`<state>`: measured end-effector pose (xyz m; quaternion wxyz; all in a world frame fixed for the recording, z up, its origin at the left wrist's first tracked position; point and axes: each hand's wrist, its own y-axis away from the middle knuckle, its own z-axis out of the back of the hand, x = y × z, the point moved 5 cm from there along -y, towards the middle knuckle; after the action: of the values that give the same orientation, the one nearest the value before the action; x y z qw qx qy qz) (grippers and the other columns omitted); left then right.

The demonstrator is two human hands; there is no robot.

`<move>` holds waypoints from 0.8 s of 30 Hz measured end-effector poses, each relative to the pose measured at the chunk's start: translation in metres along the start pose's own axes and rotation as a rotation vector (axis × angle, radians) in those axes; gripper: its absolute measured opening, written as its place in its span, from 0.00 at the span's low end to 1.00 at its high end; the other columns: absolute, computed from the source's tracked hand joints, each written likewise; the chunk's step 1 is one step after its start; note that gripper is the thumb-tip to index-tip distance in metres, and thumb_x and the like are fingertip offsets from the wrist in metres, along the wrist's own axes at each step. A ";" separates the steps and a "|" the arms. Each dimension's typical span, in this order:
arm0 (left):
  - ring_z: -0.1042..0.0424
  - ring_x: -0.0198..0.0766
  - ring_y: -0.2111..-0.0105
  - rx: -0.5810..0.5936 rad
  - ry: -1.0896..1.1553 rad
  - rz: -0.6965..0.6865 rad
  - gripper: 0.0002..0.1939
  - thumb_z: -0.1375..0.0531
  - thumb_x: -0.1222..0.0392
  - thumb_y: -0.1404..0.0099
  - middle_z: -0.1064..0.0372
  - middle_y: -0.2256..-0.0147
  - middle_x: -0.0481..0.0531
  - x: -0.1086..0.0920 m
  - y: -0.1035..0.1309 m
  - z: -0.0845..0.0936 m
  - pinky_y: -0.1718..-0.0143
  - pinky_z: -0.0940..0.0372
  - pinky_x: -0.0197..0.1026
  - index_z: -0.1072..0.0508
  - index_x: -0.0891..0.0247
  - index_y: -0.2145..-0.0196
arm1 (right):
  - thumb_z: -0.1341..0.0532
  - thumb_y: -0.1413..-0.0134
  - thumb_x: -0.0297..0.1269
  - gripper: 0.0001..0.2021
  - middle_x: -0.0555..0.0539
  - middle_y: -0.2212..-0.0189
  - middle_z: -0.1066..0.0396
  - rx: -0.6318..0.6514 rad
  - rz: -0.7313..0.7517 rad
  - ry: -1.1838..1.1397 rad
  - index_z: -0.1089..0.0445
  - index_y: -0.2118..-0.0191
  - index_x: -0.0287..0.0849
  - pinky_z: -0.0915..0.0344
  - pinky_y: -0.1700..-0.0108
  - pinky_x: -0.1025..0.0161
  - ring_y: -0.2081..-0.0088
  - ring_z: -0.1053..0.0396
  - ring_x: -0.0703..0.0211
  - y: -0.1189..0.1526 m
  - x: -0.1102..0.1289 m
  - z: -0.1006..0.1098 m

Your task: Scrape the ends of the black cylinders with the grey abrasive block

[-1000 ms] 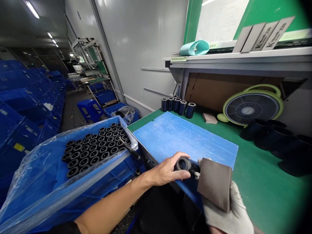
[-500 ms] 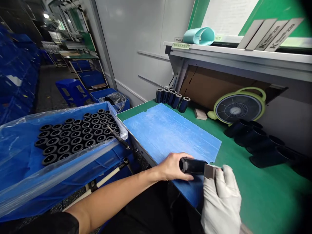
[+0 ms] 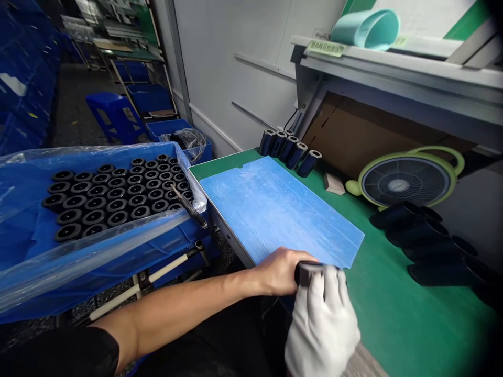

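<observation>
My bare left hand [image 3: 281, 269] is wrapped round a black cylinder [image 3: 310, 264] above the near edge of the blue mat [image 3: 271, 209]. Over the cylinder lies my white-gloved right hand [image 3: 324, 319], its fingers closed on a small grey-brown sanding block [image 3: 304, 277] that is mostly hidden. The block appears pressed along the cylinder's side. Several similar dark cylinders [image 3: 288, 149] stand at the far end of the green table [image 3: 396, 309], with a pale block [image 3: 334, 183] beside them.
On the left, a plastic-lined blue crate [image 3: 118, 285] holds rows of black cylinders [image 3: 118, 193]; a brush [image 3: 188, 207] lies across its edge. A green-rimmed fan [image 3: 408, 180] and more dark cylinders [image 3: 428, 235] occupy the table's right side. Above runs a shelf [image 3: 393, 70].
My right hand has slid leftward along the cylinder, toward my left hand, and now covers most of the block and cylinder. The camera view has shifted slightly.
</observation>
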<state>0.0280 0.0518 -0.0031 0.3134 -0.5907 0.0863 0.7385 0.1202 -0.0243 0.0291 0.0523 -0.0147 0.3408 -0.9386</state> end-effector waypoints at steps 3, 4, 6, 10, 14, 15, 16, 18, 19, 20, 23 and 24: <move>0.17 0.52 0.56 0.006 -0.055 0.044 0.14 0.33 0.65 0.43 0.16 0.57 0.59 0.005 0.000 0.000 0.59 0.26 0.41 0.18 0.66 0.58 | 0.51 0.27 0.34 0.17 0.30 0.38 0.33 0.027 0.010 -0.033 0.30 0.45 0.32 0.30 0.42 0.42 0.34 0.38 0.34 -0.008 -0.002 -0.003; 0.16 0.52 0.56 0.004 -0.049 0.045 0.14 0.33 0.65 0.44 0.16 0.58 0.59 0.005 -0.001 0.000 0.59 0.26 0.41 0.18 0.66 0.58 | 0.52 0.26 0.34 0.18 0.29 0.38 0.33 0.017 0.044 -0.035 0.30 0.44 0.31 0.30 0.42 0.42 0.33 0.39 0.34 -0.009 0.000 -0.002; 0.17 0.50 0.55 -0.001 -0.003 0.019 0.17 0.33 0.64 0.43 0.16 0.56 0.58 0.004 -0.002 0.000 0.56 0.26 0.40 0.18 0.65 0.55 | 0.52 0.26 0.36 0.18 0.27 0.41 0.32 0.004 0.079 -0.019 0.30 0.46 0.30 0.29 0.44 0.42 0.33 0.39 0.33 -0.007 0.002 -0.001; 0.17 0.51 0.54 -0.026 0.016 0.067 0.18 0.32 0.63 0.43 0.17 0.55 0.57 0.007 -0.003 0.000 0.55 0.26 0.41 0.19 0.65 0.53 | 0.51 0.26 0.36 0.17 0.29 0.43 0.30 0.034 -0.034 -0.017 0.29 0.48 0.33 0.28 0.46 0.43 0.36 0.35 0.34 -0.006 -0.005 -0.003; 0.17 0.50 0.54 -0.014 0.007 0.071 0.20 0.31 0.62 0.45 0.17 0.55 0.57 0.005 -0.002 -0.001 0.54 0.26 0.41 0.19 0.65 0.52 | 0.56 0.26 0.36 0.21 0.25 0.41 0.33 0.041 0.074 -0.020 0.31 0.45 0.29 0.29 0.44 0.41 0.34 0.39 0.32 -0.007 -0.004 -0.003; 0.17 0.49 0.54 -0.003 0.011 0.052 0.22 0.31 0.62 0.44 0.17 0.53 0.56 0.004 -0.002 -0.002 0.53 0.26 0.40 0.19 0.63 0.51 | 0.56 0.26 0.37 0.21 0.25 0.42 0.32 0.043 0.067 -0.016 0.31 0.45 0.30 0.29 0.45 0.42 0.35 0.37 0.32 -0.007 -0.005 -0.003; 0.17 0.49 0.53 0.005 0.006 0.047 0.22 0.31 0.61 0.44 0.17 0.53 0.55 0.004 -0.001 -0.003 0.54 0.26 0.40 0.19 0.63 0.50 | 0.55 0.26 0.37 0.19 0.27 0.43 0.31 0.054 0.029 -0.018 0.31 0.46 0.32 0.28 0.47 0.43 0.36 0.35 0.34 -0.007 -0.007 -0.002; 0.17 0.50 0.56 0.002 -0.031 0.090 0.19 0.31 0.61 0.44 0.16 0.57 0.56 0.006 -0.001 -0.002 0.59 0.26 0.40 0.19 0.64 0.53 | 0.53 0.26 0.38 0.17 0.31 0.43 0.30 0.062 -0.066 -0.032 0.30 0.48 0.36 0.29 0.48 0.44 0.38 0.34 0.36 -0.007 -0.011 -0.001; 0.17 0.51 0.58 -0.005 -0.045 0.112 0.18 0.31 0.61 0.44 0.16 0.58 0.57 0.007 -0.001 -0.002 0.61 0.26 0.40 0.19 0.64 0.55 | 0.53 0.26 0.37 0.17 0.31 0.41 0.31 0.086 -0.084 -0.042 0.30 0.48 0.37 0.29 0.47 0.44 0.37 0.35 0.36 -0.006 -0.011 -0.002; 0.17 0.51 0.58 -0.013 -0.046 0.120 0.18 0.32 0.61 0.45 0.16 0.58 0.57 0.007 -0.001 -0.001 0.61 0.26 0.40 0.19 0.65 0.55 | 0.54 0.27 0.36 0.17 0.30 0.40 0.32 0.096 -0.051 -0.055 0.31 0.48 0.36 0.29 0.46 0.43 0.36 0.36 0.35 -0.005 -0.008 -0.002; 0.17 0.49 0.55 -0.021 0.016 0.068 0.21 0.31 0.61 0.44 0.17 0.54 0.56 0.006 -0.003 -0.002 0.54 0.26 0.40 0.19 0.64 0.51 | 0.54 0.28 0.35 0.17 0.28 0.42 0.32 0.058 0.064 -0.043 0.30 0.48 0.36 0.29 0.46 0.41 0.35 0.38 0.34 -0.002 0.001 -0.001; 0.18 0.48 0.54 -0.026 0.035 0.059 0.20 0.32 0.61 0.42 0.17 0.53 0.55 0.006 -0.004 -0.002 0.53 0.26 0.40 0.19 0.63 0.51 | 0.53 0.29 0.35 0.16 0.29 0.44 0.31 0.061 0.052 -0.039 0.30 0.50 0.37 0.29 0.48 0.42 0.36 0.37 0.35 -0.006 -0.001 -0.003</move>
<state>0.0308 0.0559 -0.0082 0.2824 -0.6047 0.0996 0.7380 0.1203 -0.0179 0.0308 0.0835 -0.0226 0.3110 -0.9465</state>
